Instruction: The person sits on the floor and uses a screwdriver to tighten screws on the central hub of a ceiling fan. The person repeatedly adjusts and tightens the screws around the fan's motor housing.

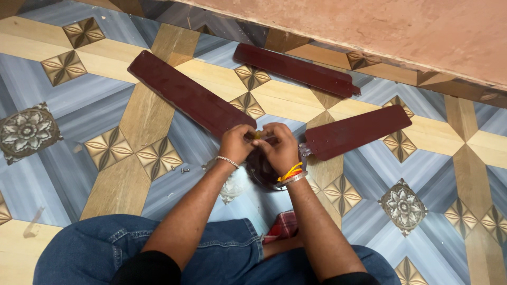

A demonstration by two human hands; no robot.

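Maroon fan hub (262, 168) under both hands

Dark maroon fan hub (262, 170), floor-level, blades attached

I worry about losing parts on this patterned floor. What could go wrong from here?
The loose screws lie on busy tile beside the left knee; a shift could scatter them. Both hands, left hand and right hand, crowd the fan hub, so a slip might pinch fingers. The loose blade by the wall could be stepped on.
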